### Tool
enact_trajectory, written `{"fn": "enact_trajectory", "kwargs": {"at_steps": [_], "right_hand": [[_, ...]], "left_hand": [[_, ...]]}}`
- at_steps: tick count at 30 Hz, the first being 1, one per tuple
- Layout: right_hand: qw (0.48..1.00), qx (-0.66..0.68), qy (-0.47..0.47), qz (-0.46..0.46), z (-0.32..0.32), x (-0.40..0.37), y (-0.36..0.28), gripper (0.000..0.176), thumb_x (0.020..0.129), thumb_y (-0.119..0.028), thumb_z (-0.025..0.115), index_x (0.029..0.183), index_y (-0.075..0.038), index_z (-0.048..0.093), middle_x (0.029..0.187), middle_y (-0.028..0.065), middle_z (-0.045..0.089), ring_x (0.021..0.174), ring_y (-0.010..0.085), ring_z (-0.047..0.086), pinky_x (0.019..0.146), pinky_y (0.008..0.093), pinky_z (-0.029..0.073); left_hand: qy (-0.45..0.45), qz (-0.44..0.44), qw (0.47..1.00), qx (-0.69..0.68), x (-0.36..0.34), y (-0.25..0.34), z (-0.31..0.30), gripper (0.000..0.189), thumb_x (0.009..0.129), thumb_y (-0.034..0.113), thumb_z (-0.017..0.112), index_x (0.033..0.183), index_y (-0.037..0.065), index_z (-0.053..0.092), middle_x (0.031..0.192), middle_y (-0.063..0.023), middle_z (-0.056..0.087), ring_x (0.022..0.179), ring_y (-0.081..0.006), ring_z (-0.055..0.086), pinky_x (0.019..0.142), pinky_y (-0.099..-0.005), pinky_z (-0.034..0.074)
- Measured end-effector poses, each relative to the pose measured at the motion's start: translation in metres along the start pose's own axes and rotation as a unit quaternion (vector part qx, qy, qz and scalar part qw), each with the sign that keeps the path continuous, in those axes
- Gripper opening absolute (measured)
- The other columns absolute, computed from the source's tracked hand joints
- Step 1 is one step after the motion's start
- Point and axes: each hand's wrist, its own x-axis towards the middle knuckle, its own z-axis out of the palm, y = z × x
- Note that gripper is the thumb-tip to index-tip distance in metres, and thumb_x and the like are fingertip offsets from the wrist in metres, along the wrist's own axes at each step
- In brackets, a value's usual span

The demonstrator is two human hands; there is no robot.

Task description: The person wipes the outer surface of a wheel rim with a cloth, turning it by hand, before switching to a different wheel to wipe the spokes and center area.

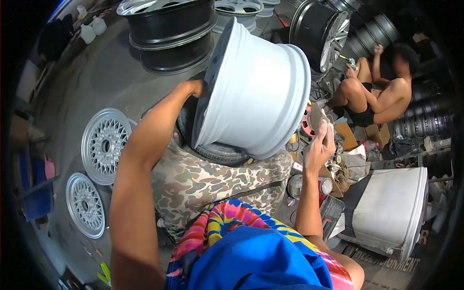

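Note:
A light grey wheel rim [263, 82] stands tilted before me, its barrel facing right. My left hand [195, 89] grips the rim at its left face; the fingertips are hidden behind the lip. Under the rim lies a black tyre [224, 153], close against my camouflage-trousered legs [203, 186]. To the right of the barrel, apart from it, my right hand [321, 145] is raised with its fingers closed on a thin, brownish-grey sheet that looks like sandpaper [317, 116].
Two silver mesh wheels [106, 145] lie at left. Dark stacked rims [169, 34] stand behind. At upper right a person [382, 89] sits beside a spoked wheel [333, 41]. A white bucket [386, 208], a can [325, 185] and clutter lie at right.

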Motion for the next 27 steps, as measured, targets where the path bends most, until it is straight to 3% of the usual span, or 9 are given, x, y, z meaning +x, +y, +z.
{"fn": "enact_trajectory", "kwargs": {"at_steps": [4, 7, 10, 11, 13, 18, 19, 24, 27], "right_hand": [[0.986, 0.028, -0.014, 0.161, 0.004, -0.04, 0.043, 0.043, 0.11, -0.034, 0.048, 0.113, 0.004, 0.068, 0.1, 0.0034, 0.065, 0.094, 0.0103, 0.057, 0.08, 0.0264, 0.048], [0.958, 0.153, -0.015, 0.244, 0.028, -0.071, 0.036, 0.038, 0.109, -0.024, 0.052, 0.121, 0.009, 0.068, 0.108, 0.0115, 0.071, 0.097, 0.016, 0.061, 0.087, 0.0309, 0.049], [0.995, 0.02, 0.03, 0.088, 0.041, -0.032, 0.036, 0.038, 0.109, -0.02, 0.051, 0.131, 0.008, 0.064, 0.121, 0.019, 0.071, 0.11, 0.0221, 0.065, 0.099, 0.0363, 0.05], [0.994, -0.053, 0.06, 0.074, 0.04, -0.007, 0.029, 0.036, 0.11, -0.019, 0.05, 0.131, 0.006, 0.065, 0.122, 0.0174, 0.069, 0.109, 0.0223, 0.065, 0.099, 0.0366, 0.051], [0.991, 0.034, 0.039, -0.124, 0.05, 0.045, 0.007, 0.032, 0.11, -0.018, 0.05, 0.127, -0.001, 0.07, 0.116, 0.0117, 0.067, 0.1, 0.0172, 0.064, 0.086, 0.0308, 0.053], [0.854, -0.318, -0.157, -0.381, 0.067, 0.085, -0.017, 0.023, 0.095, -0.018, 0.07, 0.113, -0.005, 0.077, 0.11, 0.011, 0.069, 0.109, 0.0307, 0.063, 0.095, 0.0427, 0.049], [0.866, -0.304, -0.158, -0.363, 0.067, 0.072, -0.019, 0.025, 0.095, -0.017, 0.069, 0.117, -0.006, 0.076, 0.111, 0.0114, 0.069, 0.116, 0.032, 0.061, 0.098, 0.0438, 0.048], [0.853, -0.374, -0.177, -0.319, 0.026, 0.016, -0.019, 0.037, 0.088, -0.007, 0.071, 0.125, -0.008, 0.073, 0.136, 0.0083, 0.063, 0.136, 0.0368, 0.049, 0.114, 0.0483, 0.038], [0.869, -0.354, -0.147, -0.313, 0.025, 0.031, -0.016, 0.036, 0.089, -0.009, 0.069, 0.124, -0.01, 0.074, 0.146, 0.0103, 0.056, 0.141, 0.0407, 0.042, 0.117, 0.0501, 0.035]], "left_hand": [[-0.032, -0.011, 0.999, -0.039, 0.006, -0.011, 0.003, 0.037, 0.082, 0.011, 0.07, 0.118, 0.003, 0.066, 0.12, -0.0149, 0.066, 0.1, -0.0266, 0.07, 0.075, -0.0411, 0.058], [-0.094, -0.025, 0.982, -0.165, 0.03, -0.044, 0.014, 0.043, 0.087, 0.016, 0.073, 0.128, 0.008, 0.065, 0.131, -0.0114, 0.064, 0.108, -0.0249, 0.069, 0.081, -0.0395, 0.06], [-0.122, -0.048, 0.968, -0.214, 0.028, -0.053, 0.016, 0.046, 0.091, 0.02, 0.073, 0.135, 0.012, 0.064, 0.135, -0.0085, 0.064, 0.11, -0.0238, 0.069, 0.082, -0.0393, 0.062], [-0.1, -0.057, 0.983, -0.146, -0.006, -0.027, -0.001, 0.044, 0.093, 0.022, 0.071, 0.135, 0.012, 0.064, 0.133, -0.0079, 0.065, 0.107, -0.0238, 0.07, 0.08, -0.0402, 0.062], [-0.064, -0.098, 0.989, -0.086, -0.045, 0.005, -0.017, 0.041, 0.094, 0.024, 0.07, 0.133, 0.012, 0.065, 0.127, -0.0079, 0.067, 0.1, -0.0244, 0.071, 0.075, -0.0414, 0.061], [-0.049, -0.164, 0.977, -0.127, -0.055, 0.006, -0.018, 0.038, 0.091, 0.022, 0.067, 0.124, 0.004, 0.068, 0.112, -0.0128, 0.071, 0.09, -0.0246, 0.07, 0.066, -0.0391, 0.059], [-0.079, -0.17, 0.977, -0.102, -0.062, 0.011, -0.022, 0.041, 0.089, 0.018, 0.065, 0.125, -0.002, 0.066, 0.11, -0.0163, 0.073, 0.095, -0.0243, 0.071, 0.066, -0.037, 0.06], [-0.24, -0.156, 0.958, 0.024, -0.003, -0.02, 0.014, 0.034, 0.096, 0.019, 0.055, 0.125, 0.004, 0.066, 0.104, -0.0128, 0.073, 0.083, -0.0231, 0.071, 0.071, -0.0437, 0.057], [-0.208, -0.153, 0.961, 0.101, -0.035, 0.019, 0.0, 0.037, 0.097, 0.017, 0.051, 0.126, -0.001, 0.064, 0.104, -0.0146, 0.074, 0.087, -0.0244, 0.072, 0.075, -0.0431, 0.057]]}}
